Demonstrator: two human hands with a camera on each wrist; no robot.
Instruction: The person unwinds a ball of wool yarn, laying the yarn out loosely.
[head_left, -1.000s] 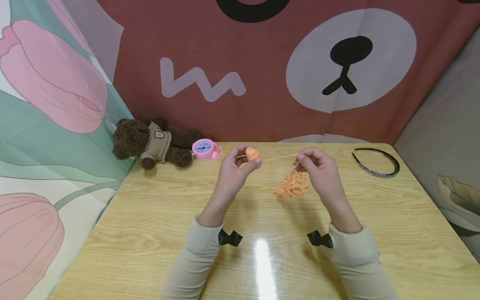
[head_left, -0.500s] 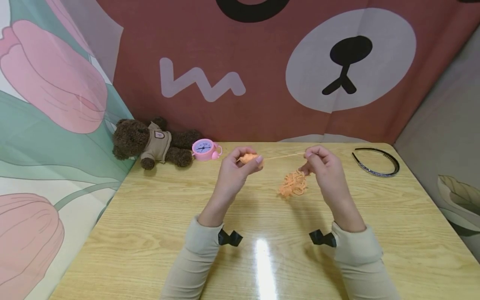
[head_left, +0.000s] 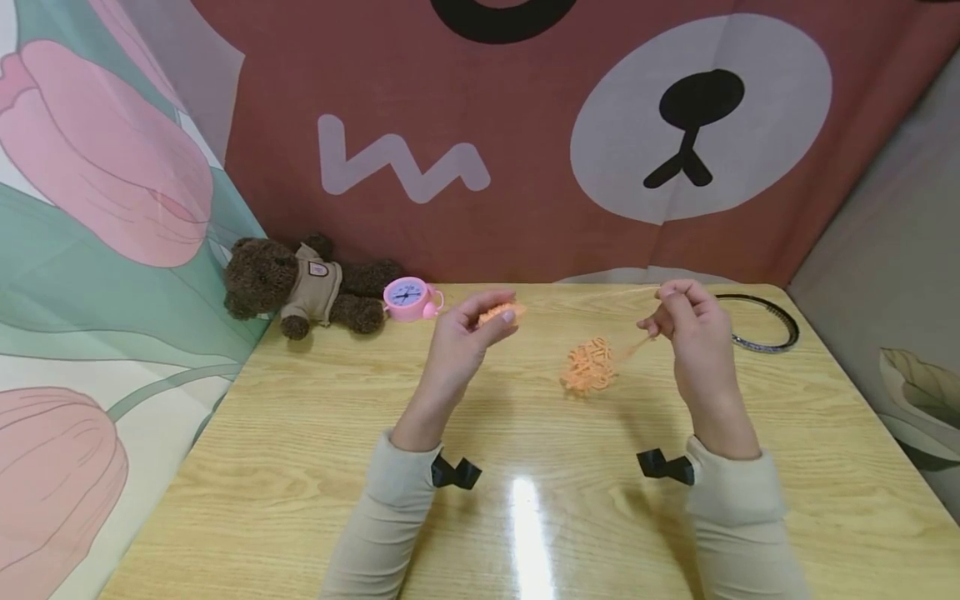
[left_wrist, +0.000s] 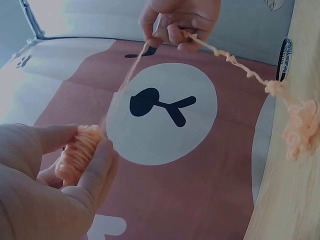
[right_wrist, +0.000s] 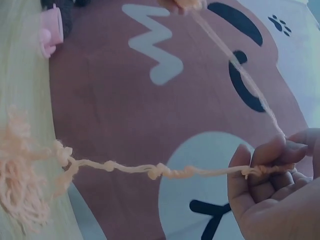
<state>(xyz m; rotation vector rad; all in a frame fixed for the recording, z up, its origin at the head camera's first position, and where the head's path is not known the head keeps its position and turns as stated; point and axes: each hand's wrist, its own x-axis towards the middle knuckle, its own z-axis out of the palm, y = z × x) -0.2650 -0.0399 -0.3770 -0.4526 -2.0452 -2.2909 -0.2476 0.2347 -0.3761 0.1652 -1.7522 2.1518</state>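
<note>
My left hand (head_left: 459, 346) grips a small wound bundle of orange yarn (left_wrist: 80, 155) between thumb and fingers. In the left wrist view its wraps lie side by side. A taut yarn strand (right_wrist: 232, 60) runs from the bundle to my right hand (head_left: 697, 350), which pinches it between thumb and index finger. From the right hand's other fingers, a knotted length of yarn (right_wrist: 175, 171) leads down to a loose yarn tangle (head_left: 588, 367) on the table between the hands.
On the wooden table (head_left: 300, 467), a brown teddy bear (head_left: 315, 287) lies at the back left beside a pink alarm clock (head_left: 408, 298). A dark headband (head_left: 765, 342) lies at the back right, partly behind the right hand. A printed cloth (head_left: 450, 233) hangs behind.
My right hand has moved right and a little up, lengthening the strand between the hands. The left hand's bundle has turned. The tangle has shifted slightly right.
</note>
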